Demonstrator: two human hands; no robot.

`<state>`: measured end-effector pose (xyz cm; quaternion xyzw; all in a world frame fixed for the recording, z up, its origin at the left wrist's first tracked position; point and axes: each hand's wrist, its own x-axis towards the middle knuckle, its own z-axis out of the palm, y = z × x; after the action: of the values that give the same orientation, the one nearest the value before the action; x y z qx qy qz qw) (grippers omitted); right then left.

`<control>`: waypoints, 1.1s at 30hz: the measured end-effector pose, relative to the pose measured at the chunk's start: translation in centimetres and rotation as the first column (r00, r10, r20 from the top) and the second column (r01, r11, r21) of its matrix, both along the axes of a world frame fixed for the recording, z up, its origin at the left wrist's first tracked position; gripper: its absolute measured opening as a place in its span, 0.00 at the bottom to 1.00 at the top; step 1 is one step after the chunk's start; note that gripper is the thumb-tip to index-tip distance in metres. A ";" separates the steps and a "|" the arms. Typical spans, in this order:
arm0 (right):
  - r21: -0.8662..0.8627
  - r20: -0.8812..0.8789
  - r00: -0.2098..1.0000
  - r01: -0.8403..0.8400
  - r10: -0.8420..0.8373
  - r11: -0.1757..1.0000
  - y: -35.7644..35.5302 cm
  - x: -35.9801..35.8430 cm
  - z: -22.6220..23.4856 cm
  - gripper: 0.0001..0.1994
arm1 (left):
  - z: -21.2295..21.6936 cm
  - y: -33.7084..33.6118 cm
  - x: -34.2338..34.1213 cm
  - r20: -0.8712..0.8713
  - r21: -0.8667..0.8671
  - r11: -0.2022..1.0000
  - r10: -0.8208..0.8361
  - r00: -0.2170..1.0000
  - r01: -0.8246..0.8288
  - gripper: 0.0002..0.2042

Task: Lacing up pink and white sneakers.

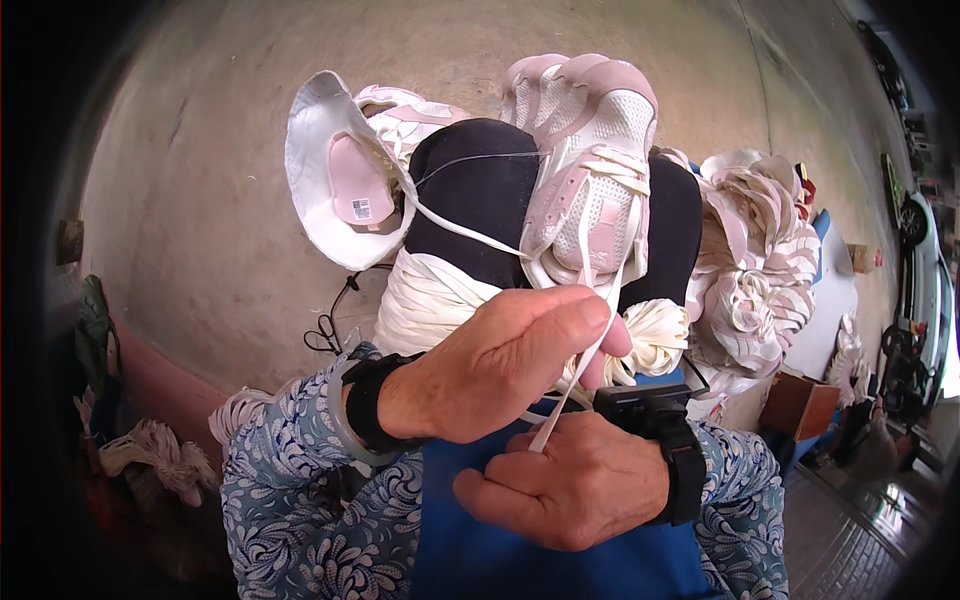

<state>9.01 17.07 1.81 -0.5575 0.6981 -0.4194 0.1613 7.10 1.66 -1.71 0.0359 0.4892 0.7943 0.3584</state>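
A pink and white shoe upper lies over my dark-clad knees, toe end away from me. White shoelace runs through its eyelets, and its ends come toward me. My left hand is closed at the shoe's near end, thumb and fingers together around the lace. Nearer to me, my right hand is curled into a fist on the same lace, which is stretched taut between the hands. Part of the left fingers is hidden behind the thumb. Another lace strand trails left from the shoe across my knee.
Bundles of white laces lie on my lap, with a second bundle at right. A white lining piece with a pink pad sits at left. At right is a pile of pink and white uppers, near a brown box.
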 end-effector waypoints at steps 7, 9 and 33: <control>0.046 0.103 0.989 -0.113 0.108 0.993 1.3 -1.4 0.1 0.12 | -0.5 0.1 0.0 -0.206 -0.055 0.996 0.063 0.977 -0.076 0.09; 0.054 0.333 0.942 -0.058 0.037 0.997 3.3 -3.4 0.9 0.16 | -0.1 -0.9 0.3 -0.244 -0.039 0.980 0.180 0.953 -0.195 0.09; 0.517 0.715 0.116 0.576 -0.690 0.633 13.9 -8.9 -6.1 0.12 | -3.9 -12.8 -0.8 -0.006 0.340 0.847 0.436 0.900 -0.408 0.17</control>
<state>0.14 30.97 -4.31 0.1046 0.6977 -0.6271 0.3301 6.32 -11.16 -5.65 0.0199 0.3594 0.9219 0.1433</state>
